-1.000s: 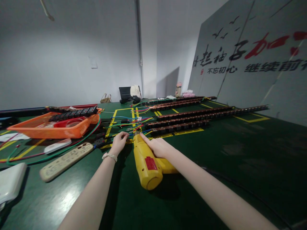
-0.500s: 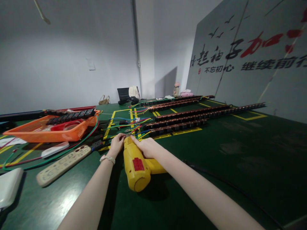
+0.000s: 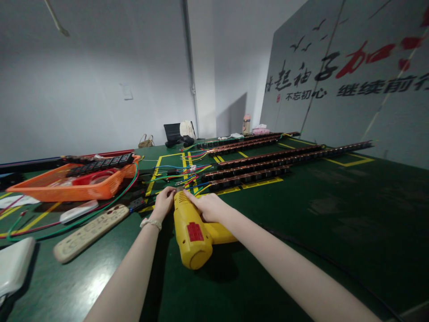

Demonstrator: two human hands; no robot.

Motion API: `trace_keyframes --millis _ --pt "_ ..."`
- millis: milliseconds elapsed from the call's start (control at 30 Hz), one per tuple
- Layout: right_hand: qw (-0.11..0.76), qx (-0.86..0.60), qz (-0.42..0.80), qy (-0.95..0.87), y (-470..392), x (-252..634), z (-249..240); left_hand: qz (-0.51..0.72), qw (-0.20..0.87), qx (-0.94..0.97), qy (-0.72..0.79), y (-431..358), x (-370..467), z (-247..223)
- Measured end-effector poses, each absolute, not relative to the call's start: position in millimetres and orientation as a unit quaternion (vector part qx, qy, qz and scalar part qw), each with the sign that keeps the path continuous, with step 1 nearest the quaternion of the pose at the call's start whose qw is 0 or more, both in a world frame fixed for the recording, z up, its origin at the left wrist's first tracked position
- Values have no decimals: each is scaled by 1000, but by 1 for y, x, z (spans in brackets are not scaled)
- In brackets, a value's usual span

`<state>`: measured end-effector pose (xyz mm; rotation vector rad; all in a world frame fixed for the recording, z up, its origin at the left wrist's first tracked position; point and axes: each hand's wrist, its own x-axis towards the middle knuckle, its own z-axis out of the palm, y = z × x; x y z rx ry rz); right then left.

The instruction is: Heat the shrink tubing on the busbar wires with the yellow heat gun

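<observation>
A yellow heat gun lies on its side on the green table, rear end toward me and handle pointing right under my right wrist. My left hand is just left of its nozzle, with thumb and fingers pinched together. What they grip is too small to make out. My right hand is bent around the right side of the gun's front, one digit reaching to the nozzle. Its other fingertips are hidden beyond the gun. Coloured wires lie just past both hands.
Long dark strips with copper edges lie across the table beyond. At left stand an orange basket with parts in it, a beige power strip and a white box. A black cord trails right.
The view has shifted very slightly. Both hands keep their places at the heat gun's front; the gun's rear appears a touch farther right.
</observation>
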<state>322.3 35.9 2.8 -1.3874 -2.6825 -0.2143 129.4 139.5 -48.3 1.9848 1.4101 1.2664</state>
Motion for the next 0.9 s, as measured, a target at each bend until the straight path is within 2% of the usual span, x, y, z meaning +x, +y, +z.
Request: trace_keyframes --millis 433,900 --pt "14 -528 -111 -842 21 370 9 475 234 697 484 137 131 -48" --pt "26 -563 -110 -819 13 398 11 459 222 703 495 137 132 -50"
